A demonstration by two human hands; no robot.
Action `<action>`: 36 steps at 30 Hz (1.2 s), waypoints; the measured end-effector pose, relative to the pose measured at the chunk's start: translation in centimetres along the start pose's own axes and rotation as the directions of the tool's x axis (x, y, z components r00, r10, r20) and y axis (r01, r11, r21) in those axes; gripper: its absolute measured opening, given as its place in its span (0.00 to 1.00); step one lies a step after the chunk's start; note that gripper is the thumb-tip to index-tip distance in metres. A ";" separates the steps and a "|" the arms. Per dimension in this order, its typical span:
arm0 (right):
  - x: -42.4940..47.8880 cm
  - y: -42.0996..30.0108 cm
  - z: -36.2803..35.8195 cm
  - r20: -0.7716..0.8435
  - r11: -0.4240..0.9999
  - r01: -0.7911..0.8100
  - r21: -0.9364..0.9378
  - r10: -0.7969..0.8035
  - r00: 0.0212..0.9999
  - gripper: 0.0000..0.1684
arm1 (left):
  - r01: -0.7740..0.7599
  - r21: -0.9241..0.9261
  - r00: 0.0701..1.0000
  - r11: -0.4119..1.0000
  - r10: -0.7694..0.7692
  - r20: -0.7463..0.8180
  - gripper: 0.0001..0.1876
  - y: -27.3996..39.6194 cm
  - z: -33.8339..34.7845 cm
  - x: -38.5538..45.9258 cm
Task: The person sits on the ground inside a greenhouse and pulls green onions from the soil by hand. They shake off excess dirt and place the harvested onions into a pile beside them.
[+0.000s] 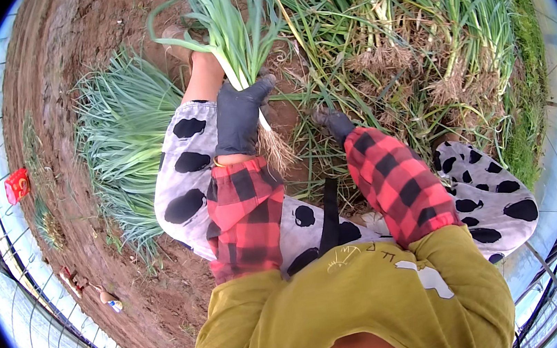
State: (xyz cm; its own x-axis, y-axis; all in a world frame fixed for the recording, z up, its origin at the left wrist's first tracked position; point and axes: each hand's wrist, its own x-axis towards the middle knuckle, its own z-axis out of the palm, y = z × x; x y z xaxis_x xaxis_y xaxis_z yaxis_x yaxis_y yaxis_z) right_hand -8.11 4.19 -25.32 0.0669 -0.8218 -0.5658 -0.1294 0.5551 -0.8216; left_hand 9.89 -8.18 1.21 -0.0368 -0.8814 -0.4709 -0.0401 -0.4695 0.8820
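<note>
Green leafy allium plants with white stems and brown roots (234,44) are gripped in my left hand (240,113), which wears a dark glove. Their leaves point away from me, and the roots hang beside my left wrist. My right hand (332,121), also in a dark glove, is low over loose leaves and stalks on the ground; its fingers are partly hidden, and I cannot tell whether they hold anything. Beyond it lies a heap of similar plants with bushy roots (384,56). A neat pile of green-leaved plants (121,146) rests on the soil to my left.
Brown soil (59,86) stretches along the left, with a red package (17,186) near the plastic sheeting. A strip of low green growth (530,54) borders the right side. My legs in spotted trousers (185,159) are spread around the work area.
</note>
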 end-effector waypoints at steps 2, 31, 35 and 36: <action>2.3 -0.5 0.3 -0.017 0.996 -0.062 -0.058 0.061 0.998 0.25 | 0.007 0.073 1.000 0.997 -0.008 0.021 0.10 -1.1 -1.0 1.0; -19.4 -16.3 -9.8 0.226 1.000 -0.014 -0.008 0.015 0.974 0.09 | 0.282 -0.389 0.843 0.877 -0.033 0.537 0.17 -5.4 4.5 -0.8; -19.1 -18.2 -9.4 0.009 0.937 0.201 0.286 -0.212 0.977 0.14 | 0.442 -0.387 0.723 0.809 -0.066 0.688 0.20 -6.1 5.7 -1.1; -18.9 -19.5 -8.9 0.062 0.897 0.159 0.414 -0.202 0.977 0.20 | 0.455 -0.396 0.731 0.798 -0.081 0.677 0.19 -5.2 6.5 -2.3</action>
State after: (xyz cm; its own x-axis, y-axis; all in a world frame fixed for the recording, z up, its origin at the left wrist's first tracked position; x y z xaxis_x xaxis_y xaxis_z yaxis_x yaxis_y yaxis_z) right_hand -15.62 7.72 1.99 0.1530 -0.9074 -0.3914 0.3037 0.4201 -0.8551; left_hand 3.70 -3.37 -2.38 -0.7001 -0.5719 -0.4276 0.3468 -0.7958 0.4964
